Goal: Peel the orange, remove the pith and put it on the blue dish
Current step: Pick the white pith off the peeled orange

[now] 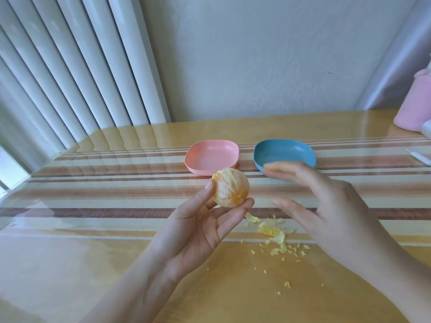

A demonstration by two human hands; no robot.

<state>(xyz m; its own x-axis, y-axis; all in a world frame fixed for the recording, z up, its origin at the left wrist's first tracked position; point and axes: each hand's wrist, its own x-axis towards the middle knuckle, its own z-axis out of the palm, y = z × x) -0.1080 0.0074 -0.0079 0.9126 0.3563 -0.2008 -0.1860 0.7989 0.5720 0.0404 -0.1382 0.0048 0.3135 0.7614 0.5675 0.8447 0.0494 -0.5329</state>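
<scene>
Orange (pixel 230 187), peeled and streaked with pale pith, held clear of the surface (pixel 93 252) in my left grip (pixel 198 227): the thumb presses its left side and the fingertips cup it from below, palm turned up. My right grip (pixel 326 206) hovers just to the right of the fruit, apart from it, with fingers spread and nearly straight, pinching nothing; its upper fingertips are blurred. In this view the orange overlaps the near rim of a pink dish (pixel 212 155), and the right fingers overlap the near rim of the blue dish (pixel 284 150), which stands just beside the pink one. Pith scraps (pixel 272 230) and finer crumbs lie scattered on the striped, glossy surface, below and between my two grips. Farther out are a pink container (pixel 412 106) at the right edge, a thin white stick-like object (pixel 418 157) near it, and white vertical slats (pixel 70 66) at left.
</scene>
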